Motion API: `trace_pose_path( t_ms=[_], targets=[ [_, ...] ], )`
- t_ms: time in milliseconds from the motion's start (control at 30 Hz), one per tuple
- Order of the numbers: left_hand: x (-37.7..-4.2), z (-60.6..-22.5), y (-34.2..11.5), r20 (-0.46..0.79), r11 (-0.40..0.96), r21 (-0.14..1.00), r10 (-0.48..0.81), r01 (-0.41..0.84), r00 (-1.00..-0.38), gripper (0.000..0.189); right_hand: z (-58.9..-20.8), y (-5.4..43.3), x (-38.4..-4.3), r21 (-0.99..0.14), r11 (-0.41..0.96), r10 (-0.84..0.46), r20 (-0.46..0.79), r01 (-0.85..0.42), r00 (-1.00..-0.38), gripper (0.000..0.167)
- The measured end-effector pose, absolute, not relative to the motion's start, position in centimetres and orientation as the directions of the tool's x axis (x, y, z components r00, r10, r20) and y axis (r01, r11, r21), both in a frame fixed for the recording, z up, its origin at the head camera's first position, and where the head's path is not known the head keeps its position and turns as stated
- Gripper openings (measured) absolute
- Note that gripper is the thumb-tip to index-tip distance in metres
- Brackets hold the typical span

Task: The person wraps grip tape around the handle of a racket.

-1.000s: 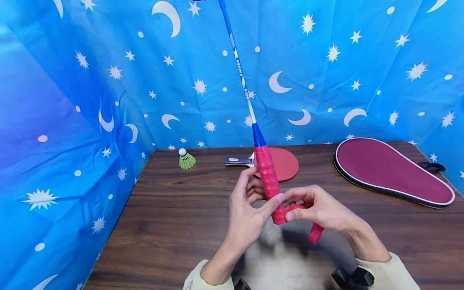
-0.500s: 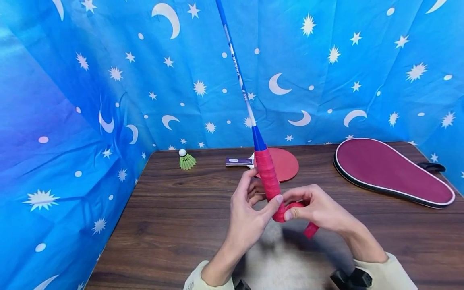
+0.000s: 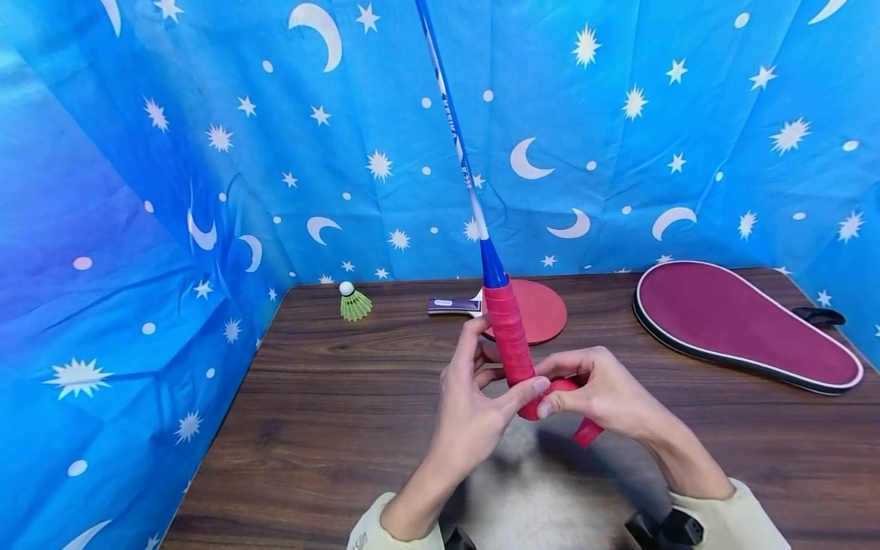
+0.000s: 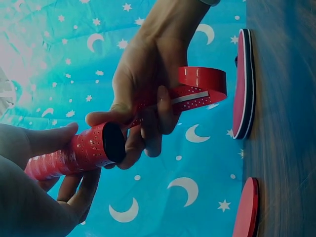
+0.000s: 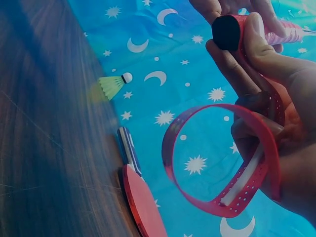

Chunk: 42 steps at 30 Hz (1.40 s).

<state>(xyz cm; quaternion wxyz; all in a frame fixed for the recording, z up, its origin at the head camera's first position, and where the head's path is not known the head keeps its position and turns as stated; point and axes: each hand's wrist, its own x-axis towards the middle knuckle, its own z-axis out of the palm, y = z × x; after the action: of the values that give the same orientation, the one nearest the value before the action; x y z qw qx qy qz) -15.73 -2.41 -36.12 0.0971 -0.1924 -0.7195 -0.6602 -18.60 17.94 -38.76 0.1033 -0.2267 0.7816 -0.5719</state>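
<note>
A blue badminton racket (image 3: 491, 263) stands tilted over the table, its head beyond the top of the head view. Its handle is wound in red perforated overgrip tape (image 3: 505, 317). My left hand (image 3: 467, 405) grips the handle, thumb in front near the lower end and fingers behind. Close beside it, my right hand (image 3: 612, 393) pinches the tape against the handle's butt. From the right hand hangs a loose loop of the tape (image 4: 203, 76), with a white strip (image 5: 242, 177) along its perforated face. The black butt cap (image 4: 114, 142) shows in both wrist views.
Behind the hands, a red table tennis bat (image 3: 539, 309) lies on the dark wooden table (image 3: 309, 428). A yellow-green shuttlecock (image 3: 354, 304) sits at the back left. At the right lies a maroon bat case (image 3: 742, 325). Blue star-printed cloth (image 3: 385, 137) hangs around the table.
The racket has turned slightly about its length and its head has left the view. My left thumb has slid a little lower. The tape's hanging tail has drawn nearer the handle.
</note>
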Motion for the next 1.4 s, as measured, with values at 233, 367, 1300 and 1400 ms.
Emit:
trace_pose_path(
  t_ms=[233, 367, 1300, 1400],
  targets=[
    [-15.58, -35.95, -2.68, 0.421, 0.080, 0.897, 0.146, 0.434, -0.895, 0.060, -39.04, 18.22, -18.95, -0.947, 0.246, -0.432, 0.085, -0.208, -0.898, 0.036],
    [-15.50, -35.82, -2.67, 0.417, 0.045, 0.903, 0.154, 0.428, -0.896, 0.058, -39.33, 18.51, -19.16, -0.953, 0.225, -0.447, 0.086, -0.205, -0.890, 0.036],
    [-15.46, -35.73, -2.49, 0.423, 0.166, 0.873, 0.208, 0.458, -0.882, 0.052, -39.33, 18.32, -18.94, -0.940, 0.218, -0.516, 0.116, -0.261, -0.849, 0.030],
    [-15.54, -35.83, -2.59, 0.444, 0.143, 0.866, 0.219, 0.479, -0.869, 0.052, -39.33, 18.33, -19.07, -0.943, 0.213, -0.522, 0.111, -0.255, -0.846, 0.031]
  ],
)
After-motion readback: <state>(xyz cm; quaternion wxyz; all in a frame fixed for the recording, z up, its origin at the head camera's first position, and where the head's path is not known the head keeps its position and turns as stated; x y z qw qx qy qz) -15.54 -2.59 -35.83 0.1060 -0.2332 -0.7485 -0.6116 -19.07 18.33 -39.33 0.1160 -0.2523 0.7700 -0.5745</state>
